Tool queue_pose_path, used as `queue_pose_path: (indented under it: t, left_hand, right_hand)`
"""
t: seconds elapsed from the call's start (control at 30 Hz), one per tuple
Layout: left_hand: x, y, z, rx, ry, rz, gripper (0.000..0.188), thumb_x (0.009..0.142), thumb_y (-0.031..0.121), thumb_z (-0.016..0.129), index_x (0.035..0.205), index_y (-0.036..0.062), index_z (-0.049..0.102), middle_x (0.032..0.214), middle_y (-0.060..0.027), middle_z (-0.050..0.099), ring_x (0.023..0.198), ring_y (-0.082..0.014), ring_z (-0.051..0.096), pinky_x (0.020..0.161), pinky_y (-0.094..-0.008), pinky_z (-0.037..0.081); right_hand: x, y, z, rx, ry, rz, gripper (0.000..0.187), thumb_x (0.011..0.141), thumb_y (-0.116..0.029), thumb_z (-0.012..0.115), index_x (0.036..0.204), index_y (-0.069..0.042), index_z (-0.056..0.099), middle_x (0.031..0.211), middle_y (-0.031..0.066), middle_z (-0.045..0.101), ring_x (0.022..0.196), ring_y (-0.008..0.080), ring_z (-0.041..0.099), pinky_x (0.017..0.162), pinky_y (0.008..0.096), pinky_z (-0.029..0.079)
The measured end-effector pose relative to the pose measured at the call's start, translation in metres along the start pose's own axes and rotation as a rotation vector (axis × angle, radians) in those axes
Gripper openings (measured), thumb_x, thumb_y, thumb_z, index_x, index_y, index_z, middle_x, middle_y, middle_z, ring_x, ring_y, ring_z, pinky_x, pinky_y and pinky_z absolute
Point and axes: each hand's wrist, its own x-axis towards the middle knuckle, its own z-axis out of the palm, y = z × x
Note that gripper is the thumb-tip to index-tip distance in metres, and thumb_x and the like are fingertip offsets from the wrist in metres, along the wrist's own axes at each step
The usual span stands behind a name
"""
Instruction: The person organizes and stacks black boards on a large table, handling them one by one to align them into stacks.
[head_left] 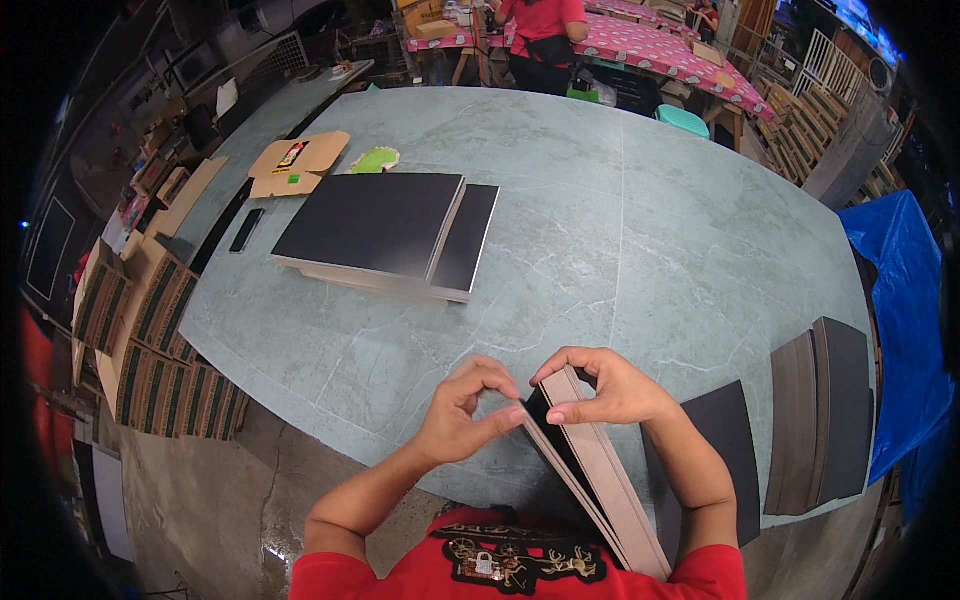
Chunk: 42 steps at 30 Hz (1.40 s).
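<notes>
Close to my body, a thick bundle of black-faced boards with pale brown edges (610,470) stands on its long edge. My right hand (610,392) grips the top end of it, fingers over the far side and thumb on the edges. My left hand (472,408) pinches the corner of a thin board (550,445), which is parted from the bundle by a narrow dark gap at the top. Toward the lower end the thin board and the bundle come together. Under my right forearm a flat black board (725,450) lies on the table.
Black boards (370,225) are stacked at the table's left middle; another stack (820,420) stands at the right edge. A phone (246,231), a flattened carton (298,165) and a green piece (376,160) lie far left. Beyond the table (690,270), a person in red (545,40) stands.
</notes>
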Motion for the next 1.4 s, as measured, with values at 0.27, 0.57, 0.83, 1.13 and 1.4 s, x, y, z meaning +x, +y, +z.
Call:
queue_pose_path:
  t: [0.27, 0.57, 0.83, 1.13, 1.4]
  left_hand:
    - [0.008, 0.019, 0.013, -0.16, -0.031, -0.294, 0.031, 0.082, 0.008, 0.06, 0.113, 0.0027, 0.056, 0.097, -0.0073, 0.057, 0.086, -0.0108, 0.055, 0.068, -0.0221, 0.046]
    - [0.006, 0.014, 0.009, -0.045, -0.084, -0.218, 0.031, 0.084, 0.01, 0.058, 0.114, 0.0037, 0.057, 0.101, -0.009, 0.058, 0.089, -0.0111, 0.055, 0.07, -0.0218, 0.047]
    - [0.006, 0.018, 0.008, -0.064, -0.074, -0.266, 0.032, 0.084, 0.011, 0.059, 0.114, 0.0031, 0.056, 0.099, -0.0097, 0.059, 0.088, -0.0125, 0.057, 0.074, -0.0244, 0.047]
    - [0.004, 0.016, 0.008, -0.121, -0.07, -0.266, 0.032, 0.082, 0.008, 0.06, 0.114, 0.0023, 0.056, 0.099, -0.0098, 0.058, 0.09, -0.0127, 0.056, 0.075, -0.0244, 0.047]
    - [0.006, 0.008, 0.013, -0.312, -0.024, -0.22, 0.023, 0.081, 0.005, 0.061, 0.103, 0.0008, 0.057, 0.094, -0.008, 0.059, 0.089, -0.0114, 0.056, 0.072, -0.0237, 0.047]
  right_hand:
    - [-0.003, 0.004, -0.003, -0.037, 0.032, 0.052, 0.045, 0.066, -0.03, 0.077, 0.098, -0.004, 0.057, 0.074, -0.0002, 0.052, 0.067, 0.008, 0.043, 0.061, 0.023, 0.035]
    - [-0.003, -0.002, -0.004, -0.02, -0.009, 0.136, 0.041, 0.068, -0.018, 0.076, 0.1, -0.002, 0.056, 0.09, 0.004, 0.06, 0.086, 0.0104, 0.053, 0.079, 0.0243, 0.038]
    - [-0.004, -0.004, -0.005, 0.005, -0.005, 0.141, 0.039, 0.068, -0.016, 0.075, 0.1, -0.002, 0.057, 0.091, 0.0046, 0.06, 0.089, 0.0112, 0.053, 0.082, 0.0253, 0.038]
    - [-0.004, 0.002, -0.006, 0.051, -0.016, 0.112, 0.036, 0.071, -0.015, 0.073, 0.101, -0.002, 0.057, 0.092, 0.0047, 0.06, 0.088, 0.0109, 0.054, 0.081, 0.025, 0.039]
    - [-0.002, 0.005, -0.006, 0.027, -0.007, 0.036, 0.036, 0.073, -0.026, 0.071, 0.099, -0.005, 0.059, 0.071, -0.0038, 0.049, 0.064, 0.0058, 0.04, 0.059, 0.0223, 0.033]
